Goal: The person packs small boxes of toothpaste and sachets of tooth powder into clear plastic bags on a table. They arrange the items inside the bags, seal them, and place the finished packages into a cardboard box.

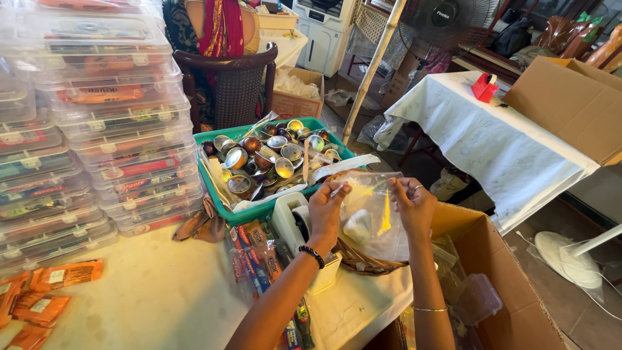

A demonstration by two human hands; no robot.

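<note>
While both arms stretch out over a cluttered work table (162, 298), the left hand (326, 210) and the right hand (413, 204) pinch the 2 top corners of a clear plastic bag (369, 217), fingers clenched on its upper edge so it hangs stretched between them. Inside the bag sit a pale rounded lump and a yellow strip. The bag hangs just above a woven basket (363, 259), beside a white tape dispenser (293, 223) standing on the table. A black beaded bracelet (312, 255) circles the left wrist, a thin bangle the right.

Just beyond the hands, a green tray (223, 206) is heaped with small metal bowls (275, 155), shiny and dark. To the left rise tall stacks of clear lidded plastic boxes (97, 123), with orange packets (39, 291) lying at their foot. An open cardboard carton (512, 285) stands below the right arm. Further off, a second table under a white cloth (492, 142) bears a red tape dispenser (484, 87), and a wooden chair (227, 81) stands behind the tray.
</note>
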